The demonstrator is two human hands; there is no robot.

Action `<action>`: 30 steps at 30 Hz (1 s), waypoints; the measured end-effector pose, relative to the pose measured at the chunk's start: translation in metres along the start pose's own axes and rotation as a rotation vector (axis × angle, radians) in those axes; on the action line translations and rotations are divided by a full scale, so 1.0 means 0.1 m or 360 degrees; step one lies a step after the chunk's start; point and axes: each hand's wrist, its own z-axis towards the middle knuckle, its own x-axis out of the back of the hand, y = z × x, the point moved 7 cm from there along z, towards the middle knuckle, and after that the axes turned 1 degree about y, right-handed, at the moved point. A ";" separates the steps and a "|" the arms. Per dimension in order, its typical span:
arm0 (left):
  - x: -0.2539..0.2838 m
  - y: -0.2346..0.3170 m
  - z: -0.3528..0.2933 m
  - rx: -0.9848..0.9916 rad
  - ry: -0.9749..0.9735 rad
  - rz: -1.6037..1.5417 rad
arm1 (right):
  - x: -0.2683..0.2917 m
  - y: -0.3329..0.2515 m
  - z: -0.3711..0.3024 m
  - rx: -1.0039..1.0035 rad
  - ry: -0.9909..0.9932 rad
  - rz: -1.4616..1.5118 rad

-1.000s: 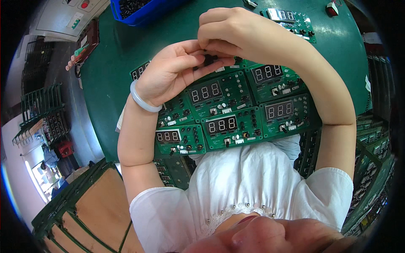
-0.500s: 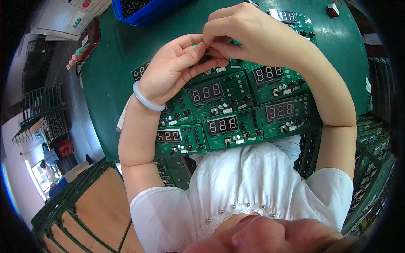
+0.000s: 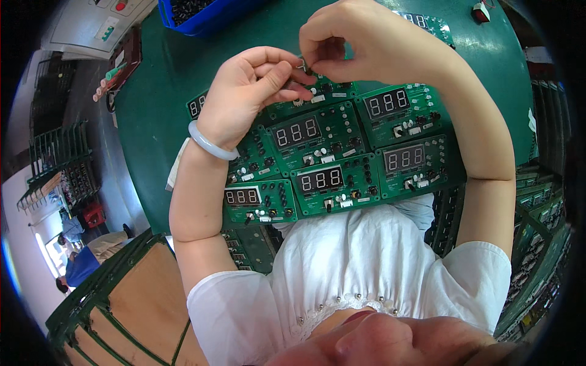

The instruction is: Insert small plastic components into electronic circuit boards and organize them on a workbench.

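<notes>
Several green circuit boards [image 3: 329, 146] with digit displays lie edge to edge on the green table. Above the far row, my left hand [image 3: 247, 85], with a pale bangle on its wrist, has curled fingers and the thumb bent over. Whatever it holds is hidden. My right hand [image 3: 351, 46] is just to its right, thumb and fingers pinched together at a far-row board [image 3: 336, 90]. A tiny dark part seems to be at its fingertips, too small to name. The near boards carry black caps [image 3: 281, 189] and white connectors [image 3: 347, 204].
A blue bin [image 3: 210, 19] of small black parts stands at the far left of the table. Another board [image 3: 436, 27] lies beyond my right hand. A small red and black object [image 3: 481, 12] is at the far right. Racks of boards [image 3: 537, 244] stand right; a brown-panelled rack [image 3: 131, 293] stands left.
My hands, which were touching at the fingertips, have moved slightly apart. The right hand's fingers have turned down toward the far-row board. The left hand has shifted slightly left.
</notes>
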 end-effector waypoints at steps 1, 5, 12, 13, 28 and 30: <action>0.01 0.00 0.00 0.0021 0.0015 0.0065 | -0.01 0.01 -0.01 -0.0009 -0.0041 0.0017; 0.02 0.00 -0.01 -0.0073 0.0215 0.0279 | -0.06 0.01 0.01 0.0024 -0.0111 0.0029; 0.07 0.06 -0.03 -0.0062 0.0245 0.0837 | -0.26 0.30 0.02 0.0113 -0.0045 -0.0425; 0.05 0.05 -0.05 -0.0060 0.0250 0.0836 | -0.29 0.33 0.03 0.0076 -0.0066 -0.0464; -0.21 0.17 -0.11 -0.0557 0.0202 0.2056 | -0.33 0.31 0.00 0.0205 -0.0034 -0.0743; -0.21 0.18 -0.13 -0.0593 0.0247 0.2132 | -0.15 0.16 -0.01 0.0098 -0.0099 -0.0677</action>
